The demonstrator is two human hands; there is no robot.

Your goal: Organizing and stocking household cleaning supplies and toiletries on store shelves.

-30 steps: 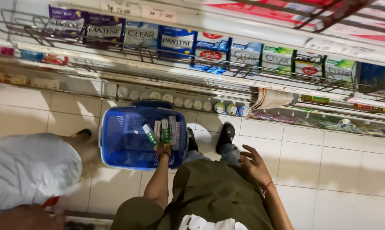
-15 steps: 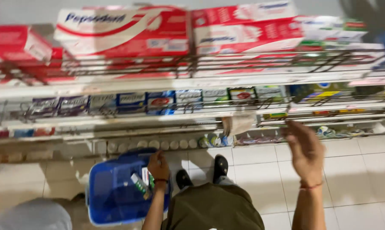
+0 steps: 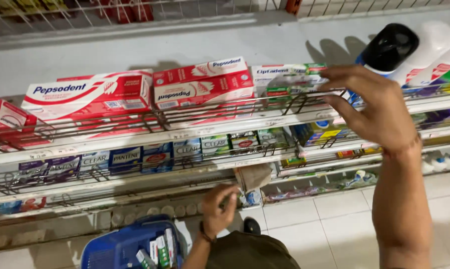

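You are reaching to the shelf at upper right.
Your right hand (image 3: 372,107), fingers spread and released, is touching white boxes (image 3: 285,79); your left hand (image 3: 219,208) is curling loosely above the basket (image 3: 123,246), grasping nothing visible.

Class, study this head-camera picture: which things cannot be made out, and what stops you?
- Left hand: whether it grips anything; curled fingers hide the palm.
- Blue basket: cut off by the bottom edge.
- White box behind right hand: fingers cover its end.
- Bottom shelf items: too small, blurred.
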